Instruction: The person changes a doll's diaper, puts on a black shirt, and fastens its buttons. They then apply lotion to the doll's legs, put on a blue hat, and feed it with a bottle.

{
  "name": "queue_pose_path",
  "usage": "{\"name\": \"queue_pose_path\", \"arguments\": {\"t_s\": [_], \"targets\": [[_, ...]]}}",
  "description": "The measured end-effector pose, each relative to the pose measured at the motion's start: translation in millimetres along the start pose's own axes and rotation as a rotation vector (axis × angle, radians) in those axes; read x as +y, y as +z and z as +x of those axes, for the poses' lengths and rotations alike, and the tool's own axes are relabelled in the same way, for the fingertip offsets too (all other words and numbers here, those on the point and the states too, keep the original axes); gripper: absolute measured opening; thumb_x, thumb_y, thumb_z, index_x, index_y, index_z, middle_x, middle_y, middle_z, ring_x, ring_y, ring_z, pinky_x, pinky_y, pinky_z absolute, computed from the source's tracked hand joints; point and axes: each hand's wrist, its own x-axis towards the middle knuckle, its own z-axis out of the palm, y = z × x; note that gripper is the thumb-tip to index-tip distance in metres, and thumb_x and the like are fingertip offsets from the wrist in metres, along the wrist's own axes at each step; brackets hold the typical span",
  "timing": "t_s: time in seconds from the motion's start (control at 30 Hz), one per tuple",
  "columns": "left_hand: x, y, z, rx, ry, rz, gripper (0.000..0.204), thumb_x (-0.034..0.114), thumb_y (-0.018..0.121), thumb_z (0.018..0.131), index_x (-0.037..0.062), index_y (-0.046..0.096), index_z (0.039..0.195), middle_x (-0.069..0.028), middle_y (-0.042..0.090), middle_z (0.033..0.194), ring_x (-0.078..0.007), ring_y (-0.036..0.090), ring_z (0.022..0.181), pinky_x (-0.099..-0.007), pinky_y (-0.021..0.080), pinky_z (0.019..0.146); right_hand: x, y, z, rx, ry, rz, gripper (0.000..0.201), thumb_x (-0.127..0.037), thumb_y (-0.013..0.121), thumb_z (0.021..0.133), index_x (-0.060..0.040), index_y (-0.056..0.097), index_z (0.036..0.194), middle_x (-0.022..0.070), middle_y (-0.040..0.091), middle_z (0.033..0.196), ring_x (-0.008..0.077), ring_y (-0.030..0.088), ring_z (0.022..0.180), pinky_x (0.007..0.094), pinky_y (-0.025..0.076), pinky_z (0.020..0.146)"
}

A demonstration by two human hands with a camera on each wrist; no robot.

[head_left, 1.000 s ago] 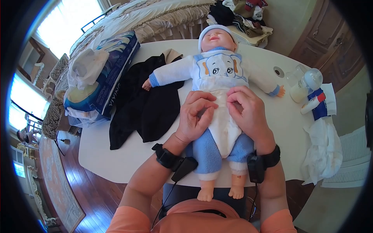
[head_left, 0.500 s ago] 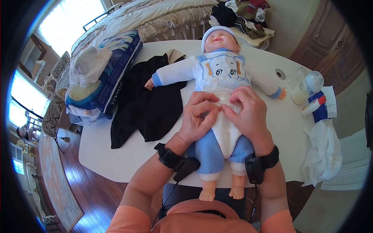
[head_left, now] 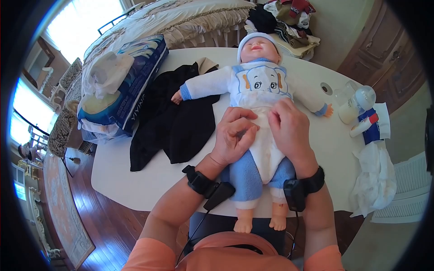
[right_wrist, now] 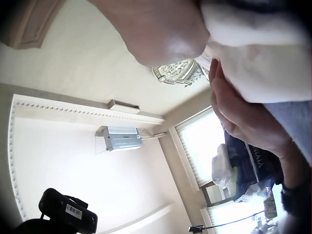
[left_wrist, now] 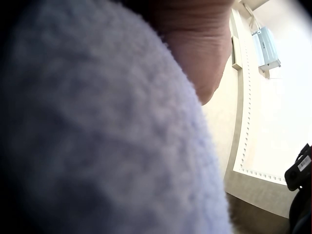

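Right hand (head_left: 290, 131), fingertips now together, white cloth (head_left: 265, 158)

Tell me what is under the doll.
Under the doll is the white table, with part of the black garment beneath one sleeve. Whatever lies directly beneath its body is covered and cannot be seen.

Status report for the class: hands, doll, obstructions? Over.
Left hand, right hand: fingers curled on white cloth. Doll: face up. Black garment under one sleeve, clear of hands.
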Motion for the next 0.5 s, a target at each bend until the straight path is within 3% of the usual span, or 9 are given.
{"name": "queue_pose_path", "arguments": {"t_s": [0.07,0.13,0.17,0.23,0.33,0.5], "targets": [[1,0,1,-0.028,-0.010,0.013,0.011,0.011,0.054,0.072,0.0024,0.062,0.073,-0.0103,0.058,0.092,-0.0218,0.052,0.084,-0.0301,0.041,0.075,8,3,-6,0.065,0.041,0.068,0.013,-0.011,0.059,0.073,-0.0035,0.050,0.068,0.0092,0.052,0.068,0.0260,0.056,0.059,0.0332,0.044,0.053],[1,-1,1,-0.030,-0.015,0.011,0.011,0.010,0.054,0.072,0.0024,0.062,0.072,-0.0102,0.058,0.092,-0.0217,0.051,0.084,-0.0298,0.041,0.075,13,5,-13,0.137,0.277,0.377,0.013,-0.010,0.057,0.077,-0.0015,0.051,0.071,0.0096,0.054,0.064,0.0214,0.054,0.054,0.0306,0.043,0.051],[1,-1,0,-0.030,-0.014,0.011,0.011,0.010,0.054,0.072,0.0024,0.062,0.072,-0.0102,0.058,0.092,-0.0217,0.051,0.084,-0.0298,0.041,0.075,15,5,-14,0.138,0.276,0.376,0.013,-0.010,0.057,0.077,-0.0015,0.051,0.071,0.0096,0.054,0.064,0.0214,0.054,0.054,0.0306,0.043,0.051],[1,0,1,-0.025,-0.023,-0.003,0.011,0.011,0.054,0.073,0.0027,0.062,0.072,-0.0103,0.058,0.092,-0.0216,0.051,0.084,-0.0296,0.041,0.075,19,4,-17,0.140,0.397,0.508,0.016,-0.012,0.056,0.081,-0.0006,0.051,0.072,0.0073,0.056,0.063,0.0127,0.052,0.052,0.0262,0.042,0.051],[2,0,1,-0.024,-0.022,-0.005,0.011,0.011,0.054,0.073,0.0028,0.062,0.073,-0.0103,0.058,0.091,-0.0216,0.052,0.084,-0.0296,0.041,0.075,26,9,-20,0.151,0.531,0.727,0.019,-0.015,0.056,0.083,-0.0009,0.051,0.071,0.0043,0.056,0.065,0.0075,0.051,0.057,0.0222,0.042,0.052],[1,1,1,-0.025,-0.029,0.016,0.010,0.010,0.055,0.072,0.0029,0.060,0.077,-0.0106,0.057,0.091,-0.0223,0.052,0.084,-0.0298,0.040,0.076,32,10,-23,0.204,0.625,1.016,0.018,-0.017,0.055,0.085,-0.0022,0.050,0.075,0.0035,0.057,0.070,0.0059,0.051,0.060,0.0193,0.043,0.053]]}}
